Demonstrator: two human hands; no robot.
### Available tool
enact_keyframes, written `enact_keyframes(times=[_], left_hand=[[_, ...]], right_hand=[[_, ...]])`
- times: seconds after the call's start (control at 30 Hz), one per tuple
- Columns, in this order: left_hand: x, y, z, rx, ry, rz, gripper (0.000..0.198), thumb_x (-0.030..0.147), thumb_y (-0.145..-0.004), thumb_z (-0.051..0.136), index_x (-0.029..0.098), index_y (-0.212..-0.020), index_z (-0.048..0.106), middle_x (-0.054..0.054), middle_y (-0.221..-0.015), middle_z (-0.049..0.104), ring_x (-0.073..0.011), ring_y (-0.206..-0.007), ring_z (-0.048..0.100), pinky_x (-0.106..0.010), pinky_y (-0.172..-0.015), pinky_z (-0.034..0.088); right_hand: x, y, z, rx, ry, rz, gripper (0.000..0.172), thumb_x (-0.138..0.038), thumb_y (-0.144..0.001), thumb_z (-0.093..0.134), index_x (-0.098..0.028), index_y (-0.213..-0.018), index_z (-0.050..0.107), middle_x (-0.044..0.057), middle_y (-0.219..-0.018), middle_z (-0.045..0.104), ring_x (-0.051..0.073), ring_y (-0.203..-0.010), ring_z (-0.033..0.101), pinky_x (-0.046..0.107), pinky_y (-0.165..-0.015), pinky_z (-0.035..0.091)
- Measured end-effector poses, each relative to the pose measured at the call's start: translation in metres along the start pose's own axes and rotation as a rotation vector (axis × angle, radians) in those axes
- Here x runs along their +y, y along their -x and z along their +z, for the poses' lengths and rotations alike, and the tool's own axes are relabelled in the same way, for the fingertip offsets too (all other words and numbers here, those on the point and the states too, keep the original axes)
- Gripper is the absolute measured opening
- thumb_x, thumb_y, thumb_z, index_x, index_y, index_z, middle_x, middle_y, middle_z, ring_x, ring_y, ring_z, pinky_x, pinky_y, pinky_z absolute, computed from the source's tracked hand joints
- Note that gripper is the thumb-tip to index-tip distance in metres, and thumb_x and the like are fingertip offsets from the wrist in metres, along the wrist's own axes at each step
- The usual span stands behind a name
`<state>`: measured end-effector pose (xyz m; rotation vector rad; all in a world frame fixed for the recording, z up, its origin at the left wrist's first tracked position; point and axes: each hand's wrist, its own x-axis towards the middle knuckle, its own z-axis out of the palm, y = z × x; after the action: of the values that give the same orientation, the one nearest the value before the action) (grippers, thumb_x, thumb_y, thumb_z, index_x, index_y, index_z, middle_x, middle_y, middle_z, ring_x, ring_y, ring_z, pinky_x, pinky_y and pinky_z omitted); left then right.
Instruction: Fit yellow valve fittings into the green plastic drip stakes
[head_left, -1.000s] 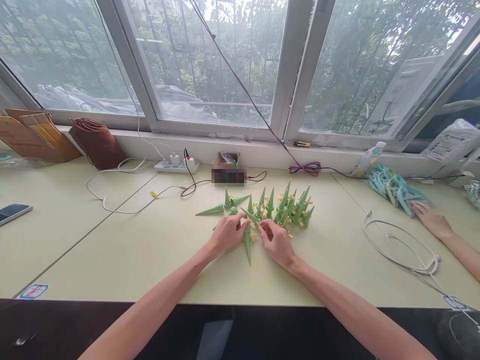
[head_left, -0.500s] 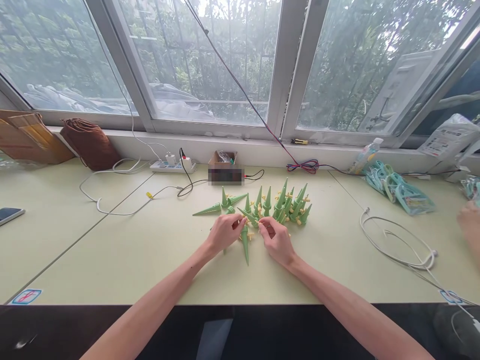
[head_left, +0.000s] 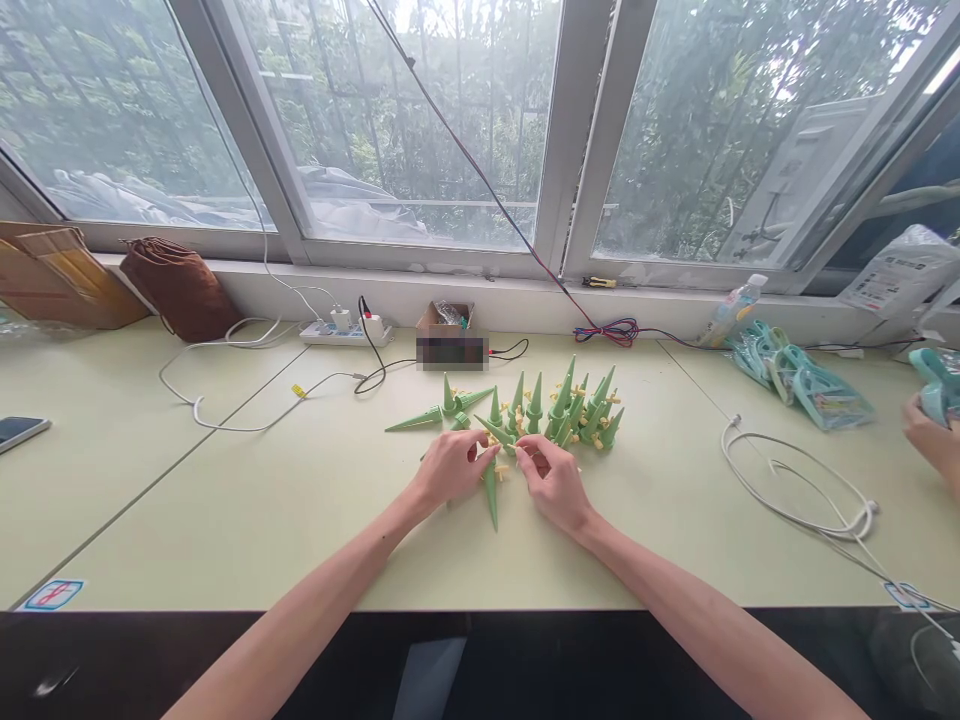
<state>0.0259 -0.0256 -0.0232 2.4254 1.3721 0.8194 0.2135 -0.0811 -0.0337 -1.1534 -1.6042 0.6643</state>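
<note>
My left hand (head_left: 452, 466) is closed in a pinch, its fingertips beside a tilted green watering spike (head_left: 498, 433); what they hold is hidden. My right hand (head_left: 555, 482) pinches the near end of that spike, whose tip points up and left. Below my fingers another green spike (head_left: 490, 498) lies flat, with a small yellow valve-like part (head_left: 502, 472) next to it. Just beyond my hands stands a cluster of several green spikes (head_left: 562, 405) with yellow parts. Further left, a spike (head_left: 414, 420) lies on its side near an upright one (head_left: 448, 395).
A small cardboard box (head_left: 448, 318) and a power strip (head_left: 345, 332) sit along the window. White cable coils (head_left: 795, 480) lie at the right, near bagged teal items (head_left: 814, 385). Another person's hand (head_left: 934, 440) holds a teal item at the right edge. A phone (head_left: 22, 430) lies far left.
My left fingers have shifted slightly at the spike, while my right hand stays almost still. At the right edge, the other person's hand has brought a teal item into view.
</note>
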Motion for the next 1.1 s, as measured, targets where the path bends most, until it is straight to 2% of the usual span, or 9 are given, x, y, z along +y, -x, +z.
enact_keyframes(times=[0.17, 0.33, 0.7, 1.1], left_hand=[[0.0004, 0.0, 0.0, -0.058, -0.04, -0.004, 0.027, 0.042, -0.087, 0.06, 0.018, -0.075, 0.065, 0.001, -0.058, 0.058, -0.0131, -0.053, 0.051, -0.024, -0.053, 0.033], [0.0006, 0.0005, 0.0007, -0.061, -0.041, 0.021, 0.027, 0.04, -0.084, 0.063, 0.018, -0.069, 0.062, 0.001, -0.056, 0.055, -0.0124, -0.052, 0.049, -0.023, -0.052, 0.032], [-0.0002, 0.0015, -0.0001, 0.124, 0.185, 0.102, 0.022, 0.032, -0.087, 0.061, 0.018, -0.071, 0.056, 0.009, -0.049, 0.033, -0.0073, -0.045, 0.03, -0.021, -0.048, 0.028], [0.0022, 0.0005, -0.0001, 0.173, 0.261, 0.104, 0.021, 0.029, -0.087, 0.06, 0.018, -0.07, 0.055, 0.009, -0.047, 0.036, -0.0072, -0.044, 0.03, -0.021, -0.047, 0.029]], right_hand=[[0.0015, -0.0005, 0.0007, 0.0, 0.01, -0.011, 0.021, -0.036, -0.095, 0.051, -0.019, -0.094, 0.063, 0.003, -0.083, 0.064, 0.012, -0.055, 0.05, 0.026, -0.052, 0.042], [0.0026, -0.0008, 0.0018, -0.01, 0.02, -0.013, 0.021, -0.035, -0.095, 0.052, -0.018, -0.095, 0.064, 0.004, -0.085, 0.065, 0.013, -0.058, 0.053, 0.026, -0.053, 0.043], [0.0005, -0.0002, 0.0012, 0.042, -0.027, 0.013, 0.018, -0.035, -0.095, 0.052, -0.019, -0.09, 0.059, 0.0, -0.074, 0.059, 0.011, -0.052, 0.046, 0.025, -0.049, 0.039], [-0.0017, 0.0007, 0.0004, 0.028, -0.032, -0.005, 0.018, -0.032, -0.093, 0.053, -0.019, -0.08, 0.056, 0.0, -0.068, 0.057, 0.012, -0.054, 0.049, 0.025, -0.05, 0.04]])
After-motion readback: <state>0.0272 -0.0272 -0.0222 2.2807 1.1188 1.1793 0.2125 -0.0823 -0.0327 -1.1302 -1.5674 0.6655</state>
